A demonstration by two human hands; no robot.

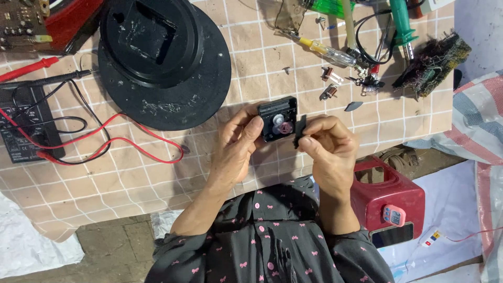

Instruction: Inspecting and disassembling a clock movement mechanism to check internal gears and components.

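Observation:
My left hand point(234, 144) grips a small black square clock mechanism point(276, 118) by its left side, thumb on its front. The mechanism is open, showing white and pink gears. My right hand point(327, 147) pinches a small flat black plastic piece point(300, 130) right beside the mechanism's right edge. Both hands hover just above the near part of a table covered in a tan grid-pattern cloth point(131, 178).
A large round black clock back point(163, 60) lies at the far left. A black multimeter point(23, 123) with red and black leads point(105, 137) sits left. Screwdrivers point(327, 52), small parts and a scouring pad point(432, 63) lie far right. A red device point(387, 196) sits below the table's right edge.

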